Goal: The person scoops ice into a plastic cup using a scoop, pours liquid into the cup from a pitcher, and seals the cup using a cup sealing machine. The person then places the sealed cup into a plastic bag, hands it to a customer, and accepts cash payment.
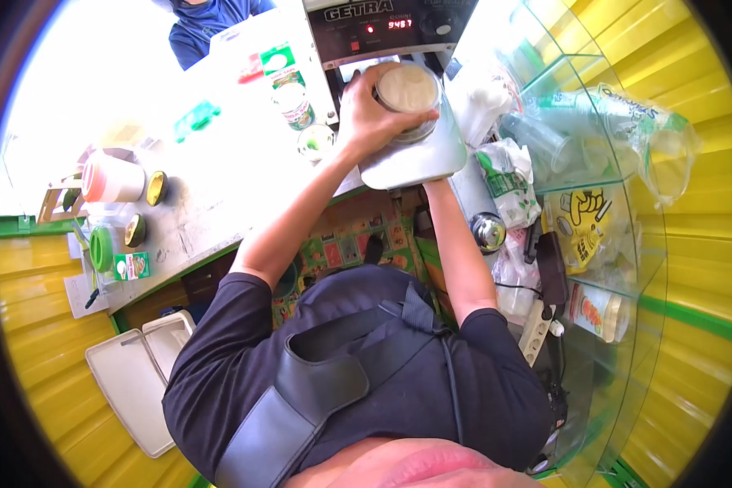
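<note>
Glass shelves point(587, 184), yellow corrugated wall point(708, 244)

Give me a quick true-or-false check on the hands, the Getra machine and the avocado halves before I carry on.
1. The left hand grips the plastic cup. True.
2. The display on the Getra machine is dark. False: it shows lit red digits.
3. Both hands hold the cup. False: the right hand is at the near edge of the metal plate, mostly hidden.
4. Two cut avocado halves lie on the person's left. True.
</note>
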The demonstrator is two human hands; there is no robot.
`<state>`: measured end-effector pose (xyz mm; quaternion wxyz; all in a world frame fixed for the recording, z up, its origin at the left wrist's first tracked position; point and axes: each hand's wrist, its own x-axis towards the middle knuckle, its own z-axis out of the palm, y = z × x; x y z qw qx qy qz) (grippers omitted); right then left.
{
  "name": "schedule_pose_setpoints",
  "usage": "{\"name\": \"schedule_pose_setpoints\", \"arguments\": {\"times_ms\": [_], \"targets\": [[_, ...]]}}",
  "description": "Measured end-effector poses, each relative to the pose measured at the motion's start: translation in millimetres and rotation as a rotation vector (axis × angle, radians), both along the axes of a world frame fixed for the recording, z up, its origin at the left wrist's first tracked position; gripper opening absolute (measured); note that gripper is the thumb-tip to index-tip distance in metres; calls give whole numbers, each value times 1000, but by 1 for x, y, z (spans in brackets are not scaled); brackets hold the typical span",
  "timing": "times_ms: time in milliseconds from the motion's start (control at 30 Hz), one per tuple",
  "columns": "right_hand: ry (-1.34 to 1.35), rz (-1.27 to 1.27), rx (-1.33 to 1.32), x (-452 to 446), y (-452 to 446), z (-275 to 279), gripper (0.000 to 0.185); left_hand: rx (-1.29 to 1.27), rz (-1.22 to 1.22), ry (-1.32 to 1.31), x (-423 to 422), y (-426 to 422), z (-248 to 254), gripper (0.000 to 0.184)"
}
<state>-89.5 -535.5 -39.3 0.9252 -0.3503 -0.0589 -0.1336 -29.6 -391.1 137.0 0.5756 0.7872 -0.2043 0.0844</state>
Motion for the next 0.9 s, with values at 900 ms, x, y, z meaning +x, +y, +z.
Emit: {"name": "schedule_pose_setpoints", "arguments": {"times_ms": [900], "targets": [[54, -475, -1048, -3, 7, 42, 43, -196, 100, -523, 8, 89, 262, 77]]}}
